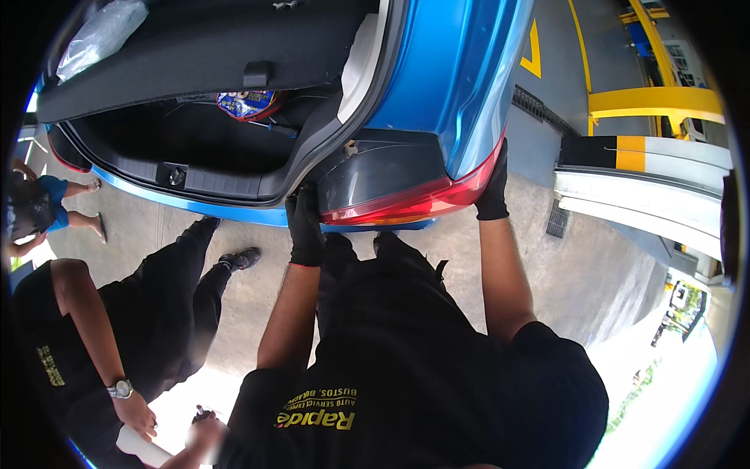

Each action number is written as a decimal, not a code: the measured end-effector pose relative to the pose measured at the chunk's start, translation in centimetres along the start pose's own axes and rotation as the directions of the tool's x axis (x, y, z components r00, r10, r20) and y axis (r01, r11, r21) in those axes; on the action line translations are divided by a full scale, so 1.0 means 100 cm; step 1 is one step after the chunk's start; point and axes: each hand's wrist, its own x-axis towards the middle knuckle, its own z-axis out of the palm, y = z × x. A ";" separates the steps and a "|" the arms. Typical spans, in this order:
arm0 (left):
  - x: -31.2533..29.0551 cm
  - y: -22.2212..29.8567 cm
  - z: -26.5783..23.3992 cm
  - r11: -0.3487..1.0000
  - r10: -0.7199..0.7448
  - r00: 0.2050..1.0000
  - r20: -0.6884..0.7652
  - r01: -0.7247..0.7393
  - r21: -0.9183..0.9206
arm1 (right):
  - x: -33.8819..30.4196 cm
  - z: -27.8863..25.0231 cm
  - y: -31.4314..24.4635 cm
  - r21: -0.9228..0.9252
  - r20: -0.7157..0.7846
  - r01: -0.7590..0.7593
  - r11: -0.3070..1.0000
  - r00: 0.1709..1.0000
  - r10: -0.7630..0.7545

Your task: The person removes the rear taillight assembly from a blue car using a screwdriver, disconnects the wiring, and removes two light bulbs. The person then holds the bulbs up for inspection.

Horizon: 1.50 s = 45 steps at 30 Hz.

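Near the middle of the frame, a red and dark grey tail-lamp unit (391,184) sits at the rear corner of a glossy blue car (461,70), and both gloved hands are on it. The left hand (305,227), in a black glove, presses against the lamp's lower left edge with its fingers wrapped up along the dark housing. The right hand (494,184), also black-gloved, lies flat against the lamp's red right end where it meets the blue body panel. Neither hand is closed around the unit; they brace it between them from either side.

In the upper left, the open boot (195,148) shows a black lining, with a black parcel shelf (195,55) above it and a crumpled clear plastic bag (101,31) on top.

In the lower left, a co-worker in black clothes stands just beside, wearing a silver wristwatch (120,388) and holding a white roll (141,445). Grey concrete floor (594,273) spreads to the right, with a yellow barrier (656,98) in the upper right.
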 end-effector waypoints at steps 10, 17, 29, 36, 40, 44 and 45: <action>-0.003 -0.005 -0.005 0.964 0.106 0.983 0.153 -0.139 0.225 | 0.020 0.015 -0.069 -0.060 -0.113 0.014 0.998 0.993 -0.021; -0.022 -0.015 -0.011 0.938 0.230 0.965 0.130 -0.255 0.236 | -0.001 0.018 -0.086 0.231 -0.110 -0.173 0.957 0.973 0.202; 0.003 -0.007 -0.014 0.984 -0.089 0.988 -0.125 0.068 -0.164 | -0.016 0.015 -0.078 -0.146 -0.094 0.167 0.975 0.979 -0.182; 0.010 -0.015 -0.021 0.998 0.012 0.994 0.112 -0.005 -0.064 | -0.052 0.029 -0.139 -0.522 0.241 0.615 0.591 0.771 -0.590; 0.008 -0.016 -0.026 0.965 0.181 0.942 0.282 -0.226 0.134 | -0.053 0.023 -0.149 -0.579 0.437 0.759 0.297 0.597 -0.673; 0.000 -0.030 -0.033 0.902 0.336 0.909 0.248 -0.386 0.192 | -0.054 0.021 -0.160 -0.588 0.483 0.751 0.301 0.625 -0.614; 0.002 -0.028 -0.033 0.944 0.254 0.946 0.199 -0.288 0.164 | -0.051 0.020 -0.160 -0.582 0.483 0.755 0.303 0.620 -0.618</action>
